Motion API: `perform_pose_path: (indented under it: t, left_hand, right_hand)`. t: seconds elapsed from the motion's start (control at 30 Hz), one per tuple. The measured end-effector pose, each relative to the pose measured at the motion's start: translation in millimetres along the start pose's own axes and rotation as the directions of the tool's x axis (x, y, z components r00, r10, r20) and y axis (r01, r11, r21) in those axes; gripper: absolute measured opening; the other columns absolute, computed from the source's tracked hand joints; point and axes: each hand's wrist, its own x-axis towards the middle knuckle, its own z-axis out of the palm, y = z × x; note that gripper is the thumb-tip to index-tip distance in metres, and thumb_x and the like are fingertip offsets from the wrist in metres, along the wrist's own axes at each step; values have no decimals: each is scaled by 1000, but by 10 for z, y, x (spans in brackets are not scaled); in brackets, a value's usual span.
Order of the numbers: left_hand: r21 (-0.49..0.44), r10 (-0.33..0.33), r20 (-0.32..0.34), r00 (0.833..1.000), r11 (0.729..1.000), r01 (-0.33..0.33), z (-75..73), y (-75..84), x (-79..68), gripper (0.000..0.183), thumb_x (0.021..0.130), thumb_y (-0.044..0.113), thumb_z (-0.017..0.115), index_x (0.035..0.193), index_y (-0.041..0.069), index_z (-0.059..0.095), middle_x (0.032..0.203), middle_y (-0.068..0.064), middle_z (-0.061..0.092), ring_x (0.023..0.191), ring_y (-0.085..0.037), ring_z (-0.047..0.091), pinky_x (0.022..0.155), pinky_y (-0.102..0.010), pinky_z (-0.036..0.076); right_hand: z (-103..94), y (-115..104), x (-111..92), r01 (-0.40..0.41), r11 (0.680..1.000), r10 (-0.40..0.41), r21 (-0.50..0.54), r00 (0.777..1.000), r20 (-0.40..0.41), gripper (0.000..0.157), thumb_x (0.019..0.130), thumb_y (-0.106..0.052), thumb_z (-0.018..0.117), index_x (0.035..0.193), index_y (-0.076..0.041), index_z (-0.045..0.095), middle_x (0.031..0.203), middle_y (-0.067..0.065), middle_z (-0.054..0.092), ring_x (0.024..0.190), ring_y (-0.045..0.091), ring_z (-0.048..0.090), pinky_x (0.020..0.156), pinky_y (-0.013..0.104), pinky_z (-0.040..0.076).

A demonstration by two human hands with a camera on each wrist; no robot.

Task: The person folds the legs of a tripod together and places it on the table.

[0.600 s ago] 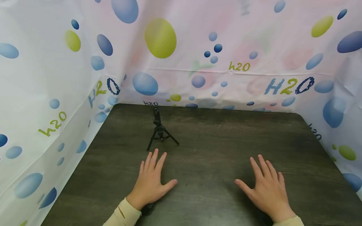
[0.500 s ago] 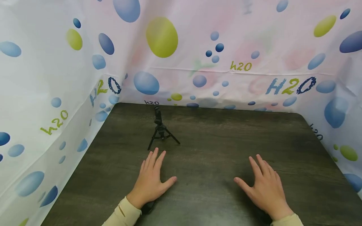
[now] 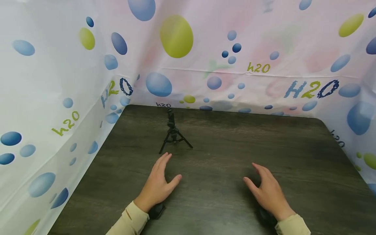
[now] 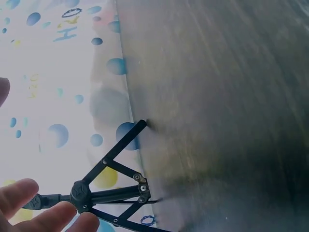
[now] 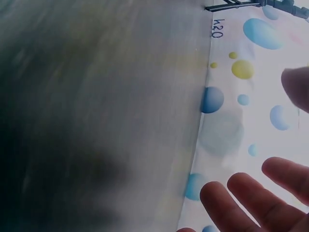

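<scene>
A small black tripod [image 3: 173, 132] stands upright on the dark wood-grain table [image 3: 223, 147], left of the middle. Just in front of it my left hand [image 3: 157, 186] hovers with thumb and fingers spread apart, holding nothing. In the left wrist view the tripod [image 4: 116, 188] appears sideways beyond the fingertips [image 4: 50, 217], with a gap I cannot judge. My right hand [image 3: 268, 192] is over the right part of the table, thumb apart from the relaxed fingers, and it too holds nothing. The right wrist view shows its fingers [image 5: 241, 203] and, at the top, the tripod's legs [image 5: 231, 6].
A white curtain [image 3: 205, 39] with blue and green dots and "H2O" lettering borders the table at the back and on both sides. A dark device [image 3: 157, 210] sits beneath the left wrist; another dark shape [image 3: 265, 217] shows under the right wrist.
Both hands have rolled from palm-down toward thumb-up, their fingers now overlapping in the head view. The head view has shifted slightly, so the tripod and curtain appear farther right.
</scene>
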Motion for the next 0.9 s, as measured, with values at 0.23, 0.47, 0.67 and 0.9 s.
perform_pose_path:
  t: [0.23,0.47,0.67,0.9]
  left_hand:
    - [-2,-10,-7,1000,1000,10,-35,-8,40,72,82,48,57,139,12,30,141,-8,28,127,-26,28,94,-51,32]
    - [-9,-17,6,1000,1000,17,-42,-33,51,74,82,53,53,139,12,31,140,-8,29,126,-26,28,94,-51,32]
    - [-29,-15,-11,1000,999,15,-67,-31,70,70,83,49,56,138,12,33,139,-8,32,126,-26,30,94,-51,32]
    - [-17,-13,-40,999,1000,12,-56,-102,93,69,82,46,58,137,12,34,137,-8,35,124,-25,32,94,-50,33]
  right_hand:
    - [60,-91,83,-4,1000,4,13,999,51,60,85,-40,58,129,-1,43,117,17,49,100,30,50,76,50,41]
    - [143,-190,165,45,999,-46,31,997,58,59,86,-43,55,128,-2,45,115,16,51,98,29,52,74,49,43]
    - [255,-257,262,99,994,-103,54,992,77,56,86,-44,55,126,-5,47,113,12,52,97,25,53,74,45,44]
    - [319,-361,363,195,976,-199,93,979,39,50,85,-40,59,122,-6,52,112,7,54,93,22,55,72,41,46]
